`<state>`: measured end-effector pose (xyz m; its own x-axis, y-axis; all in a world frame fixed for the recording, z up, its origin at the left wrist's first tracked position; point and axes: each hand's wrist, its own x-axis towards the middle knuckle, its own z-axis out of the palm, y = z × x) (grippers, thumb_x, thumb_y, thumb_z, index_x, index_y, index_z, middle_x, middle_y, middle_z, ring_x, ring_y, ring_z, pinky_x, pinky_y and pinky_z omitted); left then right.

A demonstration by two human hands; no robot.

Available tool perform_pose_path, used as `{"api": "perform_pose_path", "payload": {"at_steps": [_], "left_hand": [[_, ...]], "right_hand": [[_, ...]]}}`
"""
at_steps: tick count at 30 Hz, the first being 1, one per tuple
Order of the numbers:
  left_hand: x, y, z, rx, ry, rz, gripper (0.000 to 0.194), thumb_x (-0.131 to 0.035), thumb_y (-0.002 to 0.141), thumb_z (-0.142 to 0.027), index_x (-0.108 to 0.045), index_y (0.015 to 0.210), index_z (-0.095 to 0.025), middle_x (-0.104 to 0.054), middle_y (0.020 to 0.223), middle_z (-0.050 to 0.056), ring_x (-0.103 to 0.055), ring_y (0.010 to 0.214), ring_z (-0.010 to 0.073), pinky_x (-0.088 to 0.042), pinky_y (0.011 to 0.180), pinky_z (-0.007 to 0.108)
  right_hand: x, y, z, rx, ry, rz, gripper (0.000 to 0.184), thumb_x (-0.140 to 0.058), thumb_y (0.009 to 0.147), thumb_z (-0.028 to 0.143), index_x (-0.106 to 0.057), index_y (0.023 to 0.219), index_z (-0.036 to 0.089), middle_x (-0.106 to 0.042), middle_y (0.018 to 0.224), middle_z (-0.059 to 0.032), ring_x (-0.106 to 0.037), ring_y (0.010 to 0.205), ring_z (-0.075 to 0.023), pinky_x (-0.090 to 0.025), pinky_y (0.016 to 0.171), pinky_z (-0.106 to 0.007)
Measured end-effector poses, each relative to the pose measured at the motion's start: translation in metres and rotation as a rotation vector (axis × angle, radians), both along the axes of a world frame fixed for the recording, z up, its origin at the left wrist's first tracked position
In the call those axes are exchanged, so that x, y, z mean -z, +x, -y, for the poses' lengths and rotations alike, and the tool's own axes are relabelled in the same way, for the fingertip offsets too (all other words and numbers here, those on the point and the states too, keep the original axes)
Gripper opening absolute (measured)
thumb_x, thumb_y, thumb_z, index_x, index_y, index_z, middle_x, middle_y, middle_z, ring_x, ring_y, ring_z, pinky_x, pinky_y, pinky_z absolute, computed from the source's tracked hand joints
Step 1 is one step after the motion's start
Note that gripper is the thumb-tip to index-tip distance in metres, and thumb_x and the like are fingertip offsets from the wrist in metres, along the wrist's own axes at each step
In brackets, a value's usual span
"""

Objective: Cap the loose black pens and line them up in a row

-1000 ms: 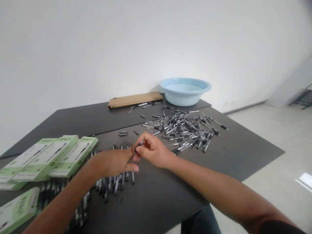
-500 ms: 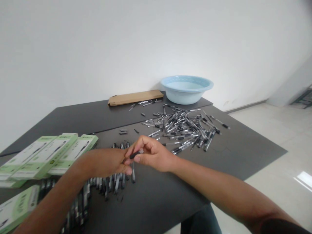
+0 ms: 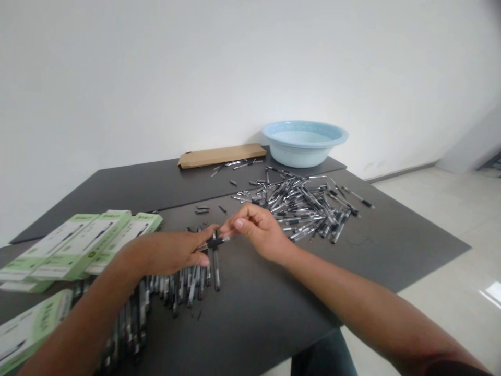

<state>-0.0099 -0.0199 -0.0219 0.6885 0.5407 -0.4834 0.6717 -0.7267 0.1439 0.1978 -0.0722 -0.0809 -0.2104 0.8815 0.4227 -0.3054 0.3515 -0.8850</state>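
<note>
Palm down, my left hand [image 3: 176, 253] pinches a pen [image 3: 214, 243] at seven o'clock from mid-view, its long side pointing nearly to three. My right hand [image 3: 263, 233] curls loosely near the pen's end; I can't tell if its fingers hold anything.

Lettering [image 3: 43, 324] on the green boxes [image 3: 84, 245] is unreadable.

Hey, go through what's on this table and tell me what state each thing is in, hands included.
Left hand: gripping a pen.
Right hand: partly curled; contact with the pen unclear.
Pen: held, black grip toward the right hand.
Pens on the right: jumbled heap.
Pens by the left arm: roughly side by side.
Green-and-white boxes: lying flat, some overlapping.
Blue basin: upright, open-topped.
Cardboard piece: lying flat.
</note>
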Motion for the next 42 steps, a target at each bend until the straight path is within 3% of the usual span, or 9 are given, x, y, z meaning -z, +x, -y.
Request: {"api": "perform_pose_path", "payload": {"at_steps": [2, 4, 7, 9, 11, 15, 22, 33, 42], "left_hand": [[-0.002, 0.001, 0.001, -0.048, -0.055, -0.071, 0.075, -0.040, 0.091, -0.046, -0.014, 0.149, -0.007, -0.041, 0.143, 0.020, -0.047, 0.124, 0.0288, -0.039, 0.099, 0.033], [-0.006, 0.004, 0.004, -0.087, -0.076, -0.107, 0.077, -0.040, 0.091, -0.045, -0.009, 0.150, -0.007, -0.042, 0.142, 0.020, -0.048, 0.124, 0.0289, -0.038, 0.099, 0.035], [-0.011, 0.009, 0.008, -0.107, -0.073, -0.144, 0.077, -0.042, 0.091, -0.044, -0.008, 0.150, -0.009, -0.048, 0.138, 0.020, -0.051, 0.121, 0.0298, -0.041, 0.096, 0.036], [-0.012, 0.010, 0.009, -0.106, -0.079, -0.162, 0.076, -0.041, 0.091, -0.043, -0.007, 0.150, -0.009, -0.050, 0.136, 0.020, -0.052, 0.120, 0.0297, -0.041, 0.096, 0.037], [-0.011, 0.010, 0.009, -0.108, -0.083, -0.177, 0.076, -0.040, 0.091, -0.043, -0.006, 0.150, -0.010, -0.050, 0.137, 0.020, -0.052, 0.120, 0.0298, -0.041, 0.096, 0.037], [-0.005, 0.008, 0.007, -0.106, -0.068, -0.194, 0.075, -0.042, 0.091, -0.045, -0.010, 0.151, -0.013, -0.051, 0.135, 0.020, -0.053, 0.118, 0.0313, -0.042, 0.094, 0.037], [0.000, 0.010, 0.008, -0.071, -0.068, -0.228, 0.075, -0.044, 0.091, -0.045, -0.011, 0.150, -0.012, -0.053, 0.133, 0.021, -0.056, 0.114, 0.0297, -0.044, 0.089, 0.035], [0.005, 0.011, 0.011, -0.052, -0.064, -0.184, 0.073, -0.047, 0.088, -0.040, -0.019, 0.149, -0.011, -0.067, 0.115, 0.017, -0.064, 0.096, 0.0275, -0.048, 0.073, 0.030], [0.005, 0.016, 0.015, -0.056, -0.027, -0.252, 0.068, -0.048, 0.088, -0.039, -0.026, 0.147, -0.013, -0.064, 0.119, 0.019, -0.063, 0.100, 0.0310, -0.048, 0.076, 0.034]], "right_hand": [[-0.006, 0.018, -0.007, 0.146, 0.057, 0.103, 0.025, -0.054, 0.088, 0.042, -0.051, 0.082, 0.018, -0.067, 0.080, -0.0026, -0.066, 0.071, -0.0147, -0.052, 0.070, -0.031], [-0.011, 0.041, -0.017, 0.349, 0.109, 0.338, 0.022, -0.050, 0.091, 0.040, -0.052, 0.084, 0.019, -0.065, 0.078, -0.0020, -0.063, 0.069, -0.0142, -0.048, 0.067, -0.027], [-0.014, 0.077, -0.032, 0.595, 0.100, 0.954, 0.019, -0.046, 0.092, 0.033, -0.056, 0.089, 0.018, -0.065, 0.079, -0.0023, -0.059, 0.073, -0.0146, -0.042, 0.068, -0.025], [-0.011, 0.096, -0.040, 0.548, -0.005, 1.408, 0.019, -0.044, 0.092, 0.028, -0.059, 0.091, 0.017, -0.067, 0.088, -0.0050, -0.059, 0.081, -0.0157, -0.039, 0.071, -0.024], [-0.006, 0.105, -0.044, 0.470, -0.070, 1.566, 0.015, -0.051, 0.087, 0.025, -0.063, 0.086, 0.016, -0.068, 0.088, -0.0074, -0.061, 0.082, -0.0175, -0.039, 0.069, -0.025], [0.008, 0.099, -0.043, 0.383, -0.096, 1.680, 0.013, -0.055, 0.083, 0.023, -0.064, 0.086, 0.015, -0.069, 0.091, -0.0116, -0.063, 0.087, -0.0229, -0.042, 0.072, -0.028], [0.022, 0.072, -0.041, 0.384, -0.088, 1.785, 0.023, -0.052, 0.087, 0.026, -0.061, 0.104, 0.013, -0.066, 0.108, -0.0175, -0.061, 0.102, -0.0280, -0.044, 0.084, -0.035], [0.017, 0.084, -0.048, 0.430, -0.118, 1.830, 0.025, -0.047, 0.089, 0.023, -0.059, 0.107, 0.013, -0.066, 0.108, -0.0156, -0.062, 0.102, -0.0255, -0.046, 0.083, -0.032], [0.024, 0.077, -0.053, 0.395, -0.086, 1.857, 0.027, -0.044, 0.088, 0.019, -0.066, 0.102, 0.010, -0.066, 0.108, -0.0189, -0.062, 0.102, -0.0272, -0.046, 0.085, -0.034]]}}
